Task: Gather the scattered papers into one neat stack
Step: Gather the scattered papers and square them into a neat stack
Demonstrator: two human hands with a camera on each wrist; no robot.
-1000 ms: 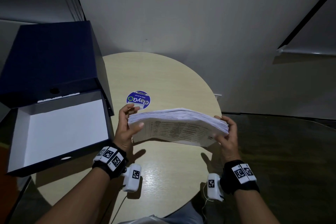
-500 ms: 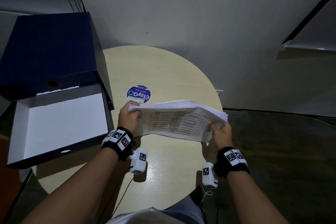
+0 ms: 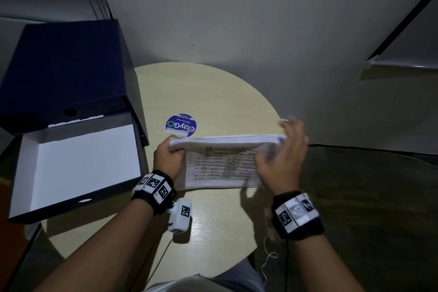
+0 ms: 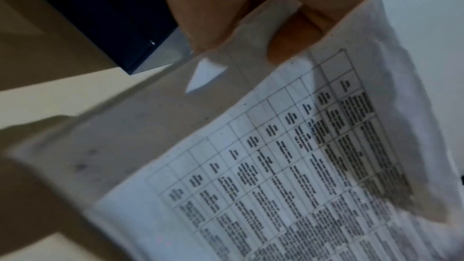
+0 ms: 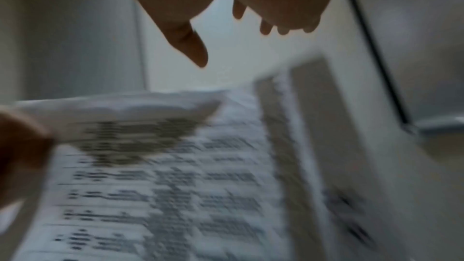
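A thick stack of printed papers (image 3: 222, 163) stands tilted over the round beige table (image 3: 213, 92), its table-printed page facing me and its lower long edge low near the tabletop. My left hand (image 3: 173, 150) grips the stack's left end. The left wrist view shows the left hand (image 4: 251, 17) with thumb and fingers pinching the paper (image 4: 301, 166) near its corner. My right hand (image 3: 284, 147) is blurred at the stack's right end. In the right wrist view the right hand (image 5: 238, 45) has spread fingers and hovers above the papers (image 5: 163, 186), holding nothing.
An open navy box (image 3: 78, 161) with a white inside and a raised lid sits at the table's left edge. A round blue sticker (image 3: 181, 125) lies just behind the stack. The table's rim curves close past my right hand. A grey wall stands behind.
My right hand has let go of the stack's right end and opened, rising beside it. The stack has tipped more upright. My left hand keeps its grip.
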